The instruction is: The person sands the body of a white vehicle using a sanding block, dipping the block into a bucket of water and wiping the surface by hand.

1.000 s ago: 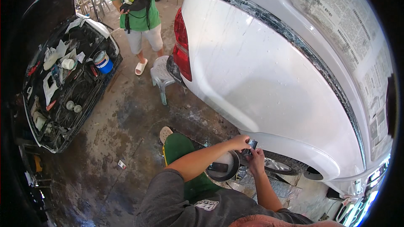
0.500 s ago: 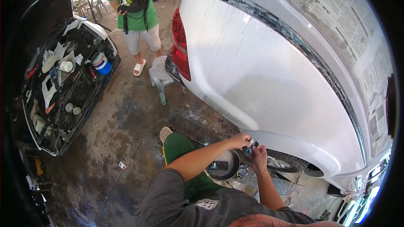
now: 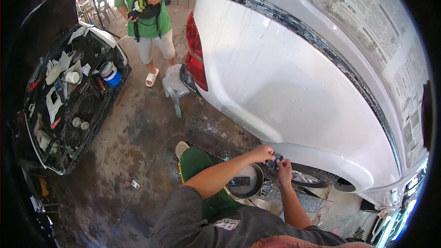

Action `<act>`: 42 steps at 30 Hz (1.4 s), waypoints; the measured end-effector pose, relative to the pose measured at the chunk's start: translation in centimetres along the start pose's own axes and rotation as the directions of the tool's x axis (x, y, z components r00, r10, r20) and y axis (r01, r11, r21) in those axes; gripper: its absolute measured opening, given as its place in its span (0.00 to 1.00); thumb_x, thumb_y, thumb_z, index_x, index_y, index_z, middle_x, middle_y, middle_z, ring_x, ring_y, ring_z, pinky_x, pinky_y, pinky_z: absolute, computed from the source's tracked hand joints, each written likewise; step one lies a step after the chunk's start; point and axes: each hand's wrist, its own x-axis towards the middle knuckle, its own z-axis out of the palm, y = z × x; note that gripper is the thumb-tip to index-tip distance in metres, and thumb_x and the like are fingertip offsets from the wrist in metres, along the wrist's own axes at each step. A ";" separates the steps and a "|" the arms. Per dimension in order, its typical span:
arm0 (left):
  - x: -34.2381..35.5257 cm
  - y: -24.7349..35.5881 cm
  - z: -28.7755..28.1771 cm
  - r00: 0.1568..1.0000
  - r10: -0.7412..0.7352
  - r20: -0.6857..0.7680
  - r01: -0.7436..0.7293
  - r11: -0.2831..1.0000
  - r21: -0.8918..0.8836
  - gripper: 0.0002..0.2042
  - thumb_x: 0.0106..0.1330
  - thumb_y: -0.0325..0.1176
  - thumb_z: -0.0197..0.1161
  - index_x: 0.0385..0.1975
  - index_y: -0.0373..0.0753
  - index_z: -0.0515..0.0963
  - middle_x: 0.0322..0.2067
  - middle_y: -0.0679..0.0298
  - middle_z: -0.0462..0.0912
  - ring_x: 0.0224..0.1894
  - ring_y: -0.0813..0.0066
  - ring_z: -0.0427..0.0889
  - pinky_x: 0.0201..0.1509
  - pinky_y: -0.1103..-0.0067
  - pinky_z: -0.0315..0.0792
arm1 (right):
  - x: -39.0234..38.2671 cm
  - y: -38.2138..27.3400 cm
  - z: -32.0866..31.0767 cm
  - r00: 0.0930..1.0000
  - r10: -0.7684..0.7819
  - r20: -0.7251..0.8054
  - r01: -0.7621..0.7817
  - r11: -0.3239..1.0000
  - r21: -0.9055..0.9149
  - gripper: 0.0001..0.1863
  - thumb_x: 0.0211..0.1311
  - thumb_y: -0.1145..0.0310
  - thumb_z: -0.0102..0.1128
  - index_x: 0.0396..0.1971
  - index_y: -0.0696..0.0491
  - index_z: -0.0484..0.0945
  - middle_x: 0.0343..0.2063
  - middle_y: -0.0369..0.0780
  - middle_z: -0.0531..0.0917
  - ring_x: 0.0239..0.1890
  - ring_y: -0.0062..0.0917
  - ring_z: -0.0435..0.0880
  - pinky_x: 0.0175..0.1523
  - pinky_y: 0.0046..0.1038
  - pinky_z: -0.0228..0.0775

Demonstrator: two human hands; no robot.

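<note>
Clamping a small dark piece (image 3: 276,159) from both sides, the left hand (image 3: 262,153) and right hand (image 3: 285,171) each have a closed grip, lower centre-right of the frame. A round basin (image 3: 261,184) sits just below-left. The white vehicle's (image 3: 275,73) lower edge curves near the hands; stained floor (image 3: 124,151) stretches leftward to an open engine bay (image 3: 98,108).

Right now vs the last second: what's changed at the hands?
The right hand shifted slightly right, and the small dark piece between the hands now shows at a different angle. Nothing was visibly taken up or let go. Unchanged: left hand and right hand both on the piece, the dark block in the basin, the co-worker standing by the stool.
</note>
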 end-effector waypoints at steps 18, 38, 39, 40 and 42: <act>0.8 -0.6 0.3 0.990 0.029 0.138 -0.017 0.996 -0.093 0.11 0.69 0.38 0.66 0.32 0.37 0.79 0.24 0.70 0.78 0.24 0.83 0.76 0.27 0.79 0.73 | 0.0 0.5 -1.1 0.996 0.066 0.056 -0.070 0.995 0.075 0.10 0.69 0.70 0.64 0.35 0.44 0.69 0.30 0.27 0.74 0.31 0.12 0.74 0.31 0.19 0.68; 1.6 -2.2 0.9 0.995 0.027 0.094 -0.018 0.996 -0.087 0.09 0.68 0.33 0.67 0.39 0.34 0.81 0.30 0.70 0.81 0.30 0.83 0.77 0.30 0.80 0.76 | -0.7 -1.4 0.0 1.000 -0.002 0.030 -0.003 0.982 0.191 0.07 0.69 0.70 0.65 0.36 0.47 0.73 0.27 0.26 0.73 0.26 0.10 0.69 0.28 0.18 0.61; 1.7 -2.3 0.9 0.995 0.027 0.094 -0.019 0.996 -0.087 0.09 0.68 0.33 0.67 0.39 0.34 0.81 0.30 0.70 0.81 0.30 0.83 0.77 0.30 0.80 0.76 | -0.6 -1.2 -0.1 1.000 -0.003 0.030 -0.003 0.982 0.191 0.07 0.69 0.70 0.65 0.36 0.47 0.73 0.27 0.26 0.73 0.26 0.10 0.69 0.28 0.18 0.61; 1.5 -2.1 0.8 0.995 0.021 0.093 -0.012 0.995 -0.096 0.09 0.69 0.34 0.67 0.39 0.34 0.81 0.30 0.70 0.81 0.31 0.83 0.78 0.31 0.79 0.77 | -0.6 -1.1 -0.2 1.000 0.013 0.024 -0.018 0.982 0.186 0.07 0.69 0.70 0.65 0.36 0.47 0.73 0.27 0.26 0.72 0.26 0.10 0.69 0.28 0.17 0.60; 1.2 -1.5 0.7 0.996 0.014 0.093 -0.004 0.994 -0.106 0.10 0.70 0.35 0.66 0.40 0.35 0.81 0.31 0.70 0.82 0.31 0.83 0.78 0.32 0.79 0.77 | -0.6 -1.0 -0.3 0.999 0.031 0.017 -0.034 0.983 0.182 0.07 0.68 0.70 0.65 0.36 0.47 0.73 0.27 0.26 0.72 0.26 0.10 0.68 0.28 0.17 0.60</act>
